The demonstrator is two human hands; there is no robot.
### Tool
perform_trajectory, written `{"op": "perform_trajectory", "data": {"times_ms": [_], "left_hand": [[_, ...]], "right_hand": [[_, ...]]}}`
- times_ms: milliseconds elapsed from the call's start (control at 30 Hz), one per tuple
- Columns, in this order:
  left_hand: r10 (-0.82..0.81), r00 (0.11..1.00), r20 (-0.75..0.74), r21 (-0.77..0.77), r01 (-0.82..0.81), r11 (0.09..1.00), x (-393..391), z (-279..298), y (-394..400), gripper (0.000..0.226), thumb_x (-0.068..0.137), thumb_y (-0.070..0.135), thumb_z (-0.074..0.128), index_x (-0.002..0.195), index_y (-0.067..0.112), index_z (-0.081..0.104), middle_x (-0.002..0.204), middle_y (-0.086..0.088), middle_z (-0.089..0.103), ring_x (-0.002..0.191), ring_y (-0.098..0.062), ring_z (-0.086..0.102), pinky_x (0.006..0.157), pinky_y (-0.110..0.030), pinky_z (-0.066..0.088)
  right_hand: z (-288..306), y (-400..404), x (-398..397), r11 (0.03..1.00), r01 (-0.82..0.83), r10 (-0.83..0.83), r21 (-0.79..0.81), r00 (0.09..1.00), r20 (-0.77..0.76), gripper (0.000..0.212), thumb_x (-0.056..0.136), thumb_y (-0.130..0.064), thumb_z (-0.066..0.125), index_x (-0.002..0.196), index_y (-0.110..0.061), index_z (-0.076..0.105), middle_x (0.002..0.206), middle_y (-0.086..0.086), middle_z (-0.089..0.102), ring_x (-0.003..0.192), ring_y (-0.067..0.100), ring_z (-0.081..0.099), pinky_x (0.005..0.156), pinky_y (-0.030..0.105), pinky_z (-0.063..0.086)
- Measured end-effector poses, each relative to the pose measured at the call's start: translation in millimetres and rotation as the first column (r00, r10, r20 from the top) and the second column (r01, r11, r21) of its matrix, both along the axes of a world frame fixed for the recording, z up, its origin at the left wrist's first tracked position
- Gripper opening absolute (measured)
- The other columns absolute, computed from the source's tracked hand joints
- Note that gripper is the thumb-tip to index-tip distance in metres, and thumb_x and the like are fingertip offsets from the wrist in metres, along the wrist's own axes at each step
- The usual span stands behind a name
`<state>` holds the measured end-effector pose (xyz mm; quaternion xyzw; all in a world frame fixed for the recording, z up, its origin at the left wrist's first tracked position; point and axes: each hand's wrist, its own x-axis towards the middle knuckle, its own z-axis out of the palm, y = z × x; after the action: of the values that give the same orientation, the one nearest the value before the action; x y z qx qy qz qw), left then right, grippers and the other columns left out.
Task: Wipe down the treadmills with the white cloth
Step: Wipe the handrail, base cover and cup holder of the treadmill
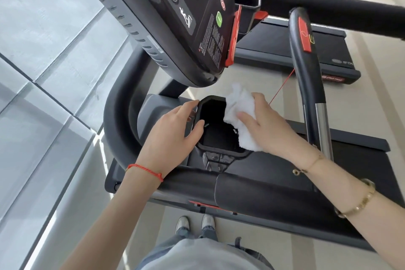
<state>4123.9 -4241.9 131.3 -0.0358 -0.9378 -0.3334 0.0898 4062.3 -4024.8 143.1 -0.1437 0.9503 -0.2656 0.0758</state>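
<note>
Head view of the cup-holder step. We see the right hand [266, 126] pressing the white cloth [240, 117] against the right-hand rim of the cup holder [215, 136], a black octagonal pocket set in the nearer treadmill [252, 173] below its console [184, 17]. The right fingers [247, 117] curl over the crumpled cloth and hold it; part of the cloth bunches out beyond the fingertips, part hangs over the rim toward the pocket. The left hand [175, 129] rests on the opposite rim, its fingers [196, 128] loosely bent over the edge and grasping nothing else, apparently to steady it. We judge the wiping of this pocket to be in progress. The next move calls for carrying the cloth round the rim toward the left fingers, or down inside the pocket, with steady pressure. The second treadmill [295, 50], well beyond the fingers, we judge not yet reached
</note>
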Motion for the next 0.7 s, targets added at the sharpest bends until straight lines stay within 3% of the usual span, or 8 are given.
{"op": "perform_trajectory", "data": {"times_ms": [67,167,300,400,567,700], "left_hand": [[0.0,1.0,0.002,0.003,0.0,1.0,0,0,0,0.049,0.094,0.042,0.05,0.139,0.024,0.047,0.112,0.005,0.066,0.103,-0.013,0.062,0.089,-0.033,0.052],[-0.006,1.0,-0.002,0.002,0.006,1.0,0,1,0,0.048,0.094,0.04,0.051,0.139,0.023,0.047,0.111,0.004,0.066,0.101,-0.014,0.062,0.088,-0.034,0.052],[-0.01,1.0,-0.013,0.005,0.01,1.0,1,1,1,0.048,0.095,0.037,0.053,0.14,0.022,0.048,0.11,0.003,0.067,0.1,-0.015,0.063,0.088,-0.035,0.051],[-0.016,1.0,-0.007,0.023,0.016,1.0,0,1,1,0.049,0.094,0.039,0.053,0.139,0.021,0.049,0.111,0.003,0.067,0.102,-0.015,0.063,0.09,-0.035,0.051],[-0.015,1.0,-0.011,0.007,0.015,1.0,-1,1,1,0.049,0.094,0.04,0.051,0.139,0.021,0.049,0.115,0.002,0.067,0.105,-0.015,0.062,0.092,-0.034,0.051],[-0.02,1.0,-0.008,-0.004,0.02,1.0,-1,1,1,0.048,0.094,0.038,0.052,0.139,0.019,0.048,0.113,0.002,0.067,0.104,-0.018,0.062,0.09,-0.036,0.052]], "right_hand": [[1,-3,5,0.999,-0.008,0.009,0.039,1.0,-0.021,0.048,0.101,-0.04,0.039,0.14,-0.015,0.025,0.118,0.004,0.041,0.086,0.022,0.051,0.06,0.029,0.034],[13,-20,-14,0.975,-0.15,0.172,0.166,0.976,-0.13,0.046,0.101,-0.041,0.039,0.139,-0.016,0.032,0.127,0.006,0.045,0.104,0.027,0.05,0.077,0.038,0.041],[19,-31,-31,0.943,-0.277,0.3,0.183,0.948,-0.11,0.041,0.099,-0.045,0.042,0.132,-0.022,0.04,0.117,-0.005,0.051,0.101,0.023,0.052,0.072,0.035,0.035],[13,-18,-20,0.983,-0.16,0.168,0.085,0.981,-0.101,0.039,0.099,-0.044,0.043,0.132,-0.024,0.039,0.116,-0.005,0.051,0.095,0.022,0.053,0.071,0.034,0.033],[-4,-2,19,0.971,0.169,-0.154,-0.171,0.983,0.098,0.049,0.1,-0.038,0.043,0.141,-0.019,0.025,0.121,0.001,0.043,0.09,0.018,0.05,0.06,0.02,0.033],[6,-16,0,0.989,0.118,-0.112,-0.087,0.992,0.064,0.042,0.101,-0.037,0.041,0.135,-0.014,0.031,0.113,0.004,0.044,0.082,0.02,0.049,0.057,0.024,0.031]]}}
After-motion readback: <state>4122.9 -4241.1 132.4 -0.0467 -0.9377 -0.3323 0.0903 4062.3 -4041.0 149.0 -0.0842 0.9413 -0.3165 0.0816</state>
